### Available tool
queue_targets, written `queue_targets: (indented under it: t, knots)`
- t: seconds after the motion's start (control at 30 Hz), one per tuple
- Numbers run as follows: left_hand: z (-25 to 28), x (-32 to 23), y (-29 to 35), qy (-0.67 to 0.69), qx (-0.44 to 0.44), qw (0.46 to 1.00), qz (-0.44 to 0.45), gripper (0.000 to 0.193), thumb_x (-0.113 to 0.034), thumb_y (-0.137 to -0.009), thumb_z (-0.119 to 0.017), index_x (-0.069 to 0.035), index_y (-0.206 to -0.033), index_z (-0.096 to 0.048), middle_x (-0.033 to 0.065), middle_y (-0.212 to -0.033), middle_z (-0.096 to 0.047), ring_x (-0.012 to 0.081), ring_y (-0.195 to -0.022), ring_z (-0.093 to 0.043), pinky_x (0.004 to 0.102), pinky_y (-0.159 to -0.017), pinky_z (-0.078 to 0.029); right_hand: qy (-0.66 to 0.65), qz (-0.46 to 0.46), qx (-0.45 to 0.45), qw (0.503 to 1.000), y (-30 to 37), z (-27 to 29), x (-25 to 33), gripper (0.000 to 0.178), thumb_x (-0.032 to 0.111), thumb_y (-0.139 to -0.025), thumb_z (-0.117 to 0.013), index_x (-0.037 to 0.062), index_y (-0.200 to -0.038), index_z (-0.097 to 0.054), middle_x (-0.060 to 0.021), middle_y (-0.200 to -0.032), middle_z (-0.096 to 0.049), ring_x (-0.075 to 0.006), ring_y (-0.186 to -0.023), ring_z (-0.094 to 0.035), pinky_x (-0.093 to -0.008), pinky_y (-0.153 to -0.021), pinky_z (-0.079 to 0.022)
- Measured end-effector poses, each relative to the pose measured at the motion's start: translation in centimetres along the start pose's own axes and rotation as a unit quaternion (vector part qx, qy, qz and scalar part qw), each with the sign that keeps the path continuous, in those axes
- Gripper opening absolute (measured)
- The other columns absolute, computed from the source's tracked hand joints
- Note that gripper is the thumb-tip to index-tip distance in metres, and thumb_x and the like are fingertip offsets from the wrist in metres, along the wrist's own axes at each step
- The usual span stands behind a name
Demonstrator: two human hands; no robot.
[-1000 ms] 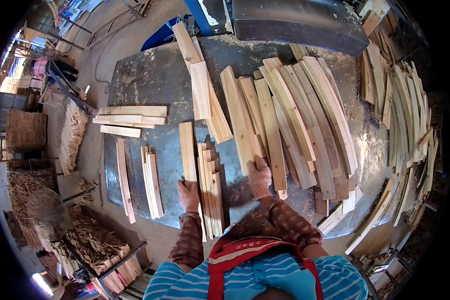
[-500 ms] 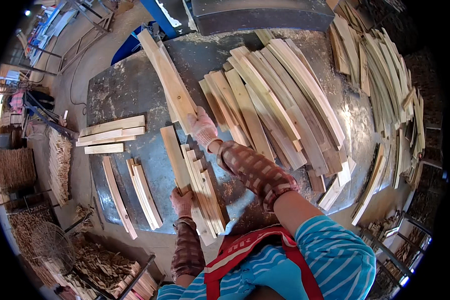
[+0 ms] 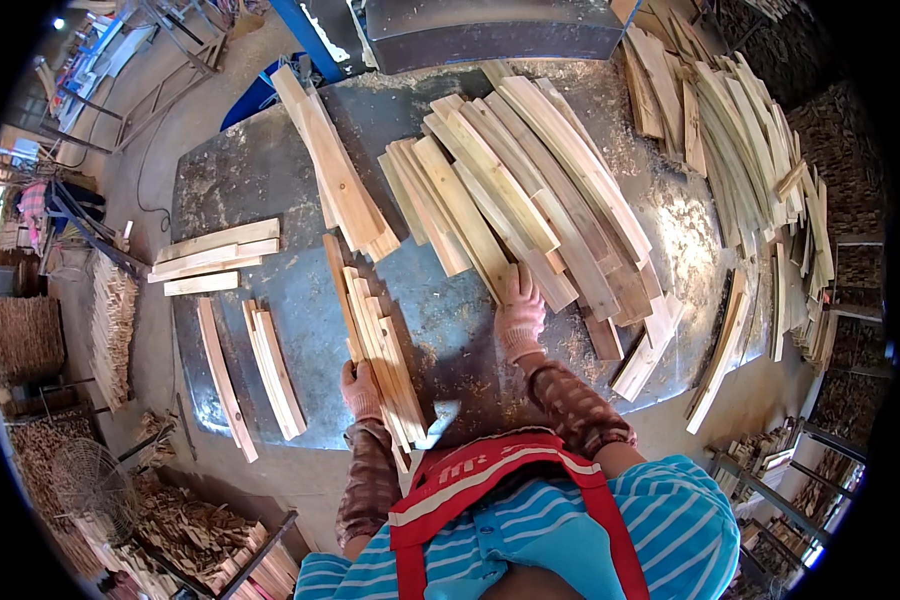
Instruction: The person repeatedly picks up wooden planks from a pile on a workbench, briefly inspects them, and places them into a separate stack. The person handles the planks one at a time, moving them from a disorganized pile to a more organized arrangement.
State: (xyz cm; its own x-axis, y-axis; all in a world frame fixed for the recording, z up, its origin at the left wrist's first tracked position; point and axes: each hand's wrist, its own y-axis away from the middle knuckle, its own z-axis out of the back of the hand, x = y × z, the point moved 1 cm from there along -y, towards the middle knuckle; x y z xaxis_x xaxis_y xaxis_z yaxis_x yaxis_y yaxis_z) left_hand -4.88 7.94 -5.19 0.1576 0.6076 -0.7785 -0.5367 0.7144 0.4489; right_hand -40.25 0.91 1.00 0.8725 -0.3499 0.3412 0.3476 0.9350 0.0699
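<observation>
My left hand (image 3: 361, 391), in a pale pink work glove, is closed on the near end of a narrow wooden board (image 3: 337, 288). That board stands tilted along the left side of a small bundle of wooden strips (image 3: 382, 350). My right hand (image 3: 520, 318), gloved alike, has its fingers closed at the near end of a wooden plank (image 3: 462, 205). This plank lies in a wide fanned spread of planks (image 3: 560, 200) on the metal table (image 3: 450, 335). Beyond my left hand lies a separate stack of longer boards (image 3: 342, 180).
Short boards (image 3: 217, 246) lie crosswise at the table's left, with narrow strips (image 3: 273, 370) nearer me. A dark machine housing (image 3: 490, 35) stands at the far edge. More planks (image 3: 755, 150) are heaped on the right. A wire-guarded fan (image 3: 92, 480) stands at lower left.
My right hand has let go of the long boards at far left and moved right and nearer, onto a plank in the spread. The board in my left hand has tipped more onto its edge.
</observation>
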Motion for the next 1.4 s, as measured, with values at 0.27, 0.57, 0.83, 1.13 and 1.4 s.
queue_targets:
  t: [0.27,0.57,0.83,1.13,1.4]
  knots:
    - [-4.4,-9.1,4.5,-0.221,-0.067,0.941,-0.247,0.061,-0.022,-0.088,-0.074,-0.002,-0.142,-0.052,0.0184,-0.135,-0.062,0.0278,-0.122,-0.06,0.0385,-0.099,-0.049,-0.731,-0.271,0.268,0.566,0.3,5.6,-2.2,0.054,0.003,-0.086,-0.051,-0.0033,-0.14,-0.053,-0.0145,-0.121,-0.066,-0.0255,-0.113,-0.064,-0.0386,-0.1,-0.052]
    - [-15.3,-17.2,8.5,0.254,0.414,0.868,0.105,0.038,-0.013,-0.097,-0.059,0.0,-0.132,-0.055,0.0159,-0.111,-0.07,0.0286,-0.097,-0.069,0.0408,-0.086,-0.059,-0.312,-0.112,0.189,0.924,3.1,3.1,-0.5,0.047,0.033,-0.087,-0.067,0.0115,-0.127,-0.062,-0.0136,-0.12,-0.067,-0.0376,-0.106,-0.066,-0.047,-0.09,-0.053]
    - [-10.0,-14.6,6.6,0.295,0.378,0.874,0.08,0.046,-0.008,-0.09,-0.065,-0.001,-0.133,-0.051,0.0169,-0.107,-0.068,0.0301,-0.093,-0.07,0.0445,-0.08,-0.061,0.081,-0.019,0.086,0.993,2.4,-2.5,-4.2,0.06,0.025,-0.083,-0.073,0.0105,-0.137,-0.052,-0.0123,-0.115,-0.065,-0.0315,-0.099,-0.065,-0.0442,-0.076,-0.055]
    - [-10.4,-10.8,9.9,0.367,0.38,0.844,0.092,0.041,-0.003,-0.089,-0.065,-0.002,-0.128,-0.053,0.0146,-0.098,-0.067,0.0286,-0.083,-0.068,0.044,-0.075,-0.061,-0.617,-0.197,0.228,0.727,4.7,4.9,-2.4,0.042,0.022,-0.094,-0.068,-0.0022,-0.128,-0.065,-0.0056,-0.101,-0.072,-0.014,-0.083,-0.067,-0.0282,-0.07,-0.054]
    - [-7.8,-12.2,13.8,0.358,0.358,0.859,0.075,0.031,-0.007,-0.091,-0.068,-0.002,-0.121,-0.06,0.0117,-0.095,-0.067,0.0245,-0.078,-0.069,0.0371,-0.074,-0.062,-0.652,-0.167,0.184,0.716,10.3,7.5,-0.9,0.04,0.026,-0.099,-0.063,-0.0022,-0.127,-0.066,-0.005,-0.097,-0.071,-0.0119,-0.08,-0.065,-0.0266,-0.067,-0.053]
